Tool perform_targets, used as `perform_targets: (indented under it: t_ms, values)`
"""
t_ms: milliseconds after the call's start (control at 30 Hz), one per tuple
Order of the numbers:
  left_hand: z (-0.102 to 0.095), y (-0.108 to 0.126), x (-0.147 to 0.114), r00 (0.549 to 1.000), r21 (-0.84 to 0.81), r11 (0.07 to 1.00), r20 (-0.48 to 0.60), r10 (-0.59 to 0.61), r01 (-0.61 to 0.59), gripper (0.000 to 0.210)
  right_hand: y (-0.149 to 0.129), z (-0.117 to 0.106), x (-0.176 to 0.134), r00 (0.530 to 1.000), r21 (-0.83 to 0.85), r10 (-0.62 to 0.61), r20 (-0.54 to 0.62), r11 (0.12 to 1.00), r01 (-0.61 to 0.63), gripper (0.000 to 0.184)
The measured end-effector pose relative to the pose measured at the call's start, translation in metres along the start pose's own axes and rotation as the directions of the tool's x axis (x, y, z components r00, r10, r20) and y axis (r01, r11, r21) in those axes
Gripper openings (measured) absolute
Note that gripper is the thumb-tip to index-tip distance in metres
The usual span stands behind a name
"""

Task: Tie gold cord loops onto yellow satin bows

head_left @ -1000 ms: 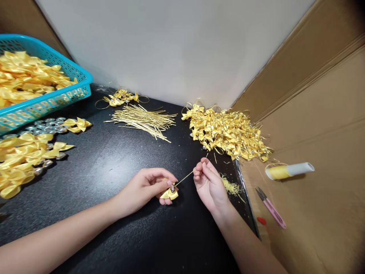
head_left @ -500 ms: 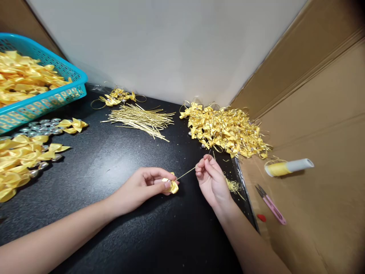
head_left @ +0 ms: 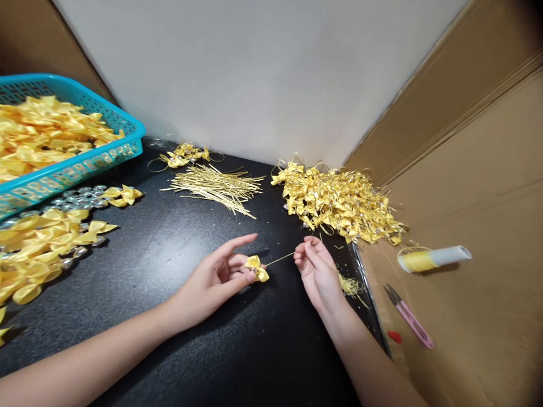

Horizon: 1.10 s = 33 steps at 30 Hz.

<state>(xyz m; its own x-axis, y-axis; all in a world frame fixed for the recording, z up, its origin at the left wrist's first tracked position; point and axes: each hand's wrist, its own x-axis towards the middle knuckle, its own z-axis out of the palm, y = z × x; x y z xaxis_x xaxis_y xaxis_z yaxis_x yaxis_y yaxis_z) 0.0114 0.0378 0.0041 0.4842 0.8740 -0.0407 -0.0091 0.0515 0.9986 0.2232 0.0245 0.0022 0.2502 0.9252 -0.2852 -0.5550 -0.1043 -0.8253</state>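
A yellow ribbon bow [head_left: 256,267] is pinched between the thumb and fingers of my left hand [head_left: 223,271], whose index finger is stretched out away from it. From the bow a thin gold cord [head_left: 280,259] runs taut up to the right. My right hand [head_left: 314,263] grips the cord's other end between thumb and fingertips. Both hands are above the black table [head_left: 203,350]. Just beyond my right hand lies a heap of finished-looking bows with gold loops [head_left: 339,200].
A turquoise basket [head_left: 127,133] of yellow bows stands at left, with rows of bows and silver beads [head_left: 82,195] before it. Cut gold cords [head_left: 220,183] lie at the back. Right are a thread spool [head_left: 419,260], pink thread snips [head_left: 411,319], a red piece [head_left: 395,337] and cord scraps [head_left: 350,285].
My left index finger has lifted off the bow and straightened, and the bow shows more fully. My right hand keeps its pinch on the cord. The whole view has shifted slightly.
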Motion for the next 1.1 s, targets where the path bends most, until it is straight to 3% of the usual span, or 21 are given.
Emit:
perform_targets:
  t_ms: [67, 100, 167, 233, 333, 433, 567, 700, 767, 833, 900, 933, 967, 1033, 1100]
  values:
    - [-0.005, 0.001, -0.001, 0.983, 0.244, 0.953, 0.035, 0.178, -0.181, 0.038, 0.004, 0.001, -0.001, 0.997, -0.118, -0.064, -0.030, 0.991, 0.060, 0.034]
    - [-0.006, 0.001, -0.002, 0.954, 0.374, 0.878, 0.097, 0.283, -0.298, 0.029, 0.006, 0.001, -0.001, 0.994, -0.181, -0.102, -0.042, 0.979, 0.093, 0.033]
    - [-0.008, 0.003, -0.006, 0.852, 0.564, 0.643, 0.269, 0.449, -0.518, 0.019, 0.011, 0.002, -0.001, 0.986, -0.306, -0.162, -0.042, 0.942, 0.141, 0.031]
    - [-0.005, 0.006, -0.010, 0.770, 0.651, 0.433, 0.414, 0.485, -0.623, 0.022, 0.013, 0.004, 0.002, 0.982, -0.432, -0.191, -0.002, 0.886, 0.172, 0.028]
    - [0.003, 0.009, -0.016, 0.758, 0.715, 0.292, 0.507, 0.411, -0.636, 0.026, 0.011, 0.010, 0.010, 0.969, -0.642, -0.224, 0.107, 0.728, 0.239, 0.021]
    - [0.009, 0.008, -0.017, 0.775, 0.748, 0.241, 0.530, 0.344, -0.619, 0.030, 0.006, 0.023, 0.018, 0.948, -0.820, -0.211, 0.239, 0.479, 0.314, 0.018]
    - [0.014, 0.005, -0.016, 0.815, 0.787, 0.230, 0.516, 0.262, -0.572, 0.027, 0.005, 0.042, 0.022, 0.928, -0.933, -0.195, 0.318, 0.108, 0.342, 0.021]
    - [0.018, 0.011, -0.018, 0.861, 0.811, 0.292, 0.478, 0.172, -0.508, 0.011, 0.015, 0.049, 0.022, 0.888, -0.910, -0.207, 0.411, -0.152, 0.386, 0.022]
    - [0.016, 0.019, -0.016, 0.869, 0.792, 0.365, 0.479, 0.125, -0.489, 0.017, 0.020, 0.048, 0.022, 0.863, -0.876, -0.203, 0.463, -0.253, 0.411, 0.022]
    - [0.004, 0.029, -0.006, 0.872, 0.751, 0.468, 0.479, 0.101, -0.467, 0.034, 0.024, 0.047, 0.022, 0.844, -0.847, -0.201, 0.498, -0.322, 0.423, 0.022]
    - [-0.022, 0.038, 0.011, 0.891, 0.734, 0.525, 0.439, 0.116, -0.430, 0.030, 0.027, 0.045, 0.022, 0.833, -0.831, -0.201, 0.515, -0.355, 0.428, 0.021]
    - [-0.039, 0.042, 0.023, 0.915, 0.782, 0.480, 0.380, 0.137, -0.397, 0.025, 0.027, 0.044, 0.022, 0.829, -0.829, -0.206, 0.519, -0.360, 0.429, 0.020]
    - [-0.059, 0.044, 0.035, 0.938, 0.861, 0.375, 0.297, 0.177, -0.344, 0.024, 0.027, 0.044, 0.022, 0.825, -0.828, -0.214, 0.523, -0.356, 0.432, 0.020]
    - [-0.099, 0.045, 0.058, 0.961, 0.982, 0.074, 0.152, 0.229, -0.173, 0.025, 0.027, 0.043, 0.022, 0.816, -0.834, -0.237, 0.527, -0.330, 0.442, 0.020]
    - [-0.131, 0.042, 0.075, 0.967, 0.988, 0.025, 0.142, 0.211, -0.150, 0.022, 0.027, 0.042, 0.023, 0.807, -0.840, -0.262, 0.530, -0.291, 0.457, 0.019]
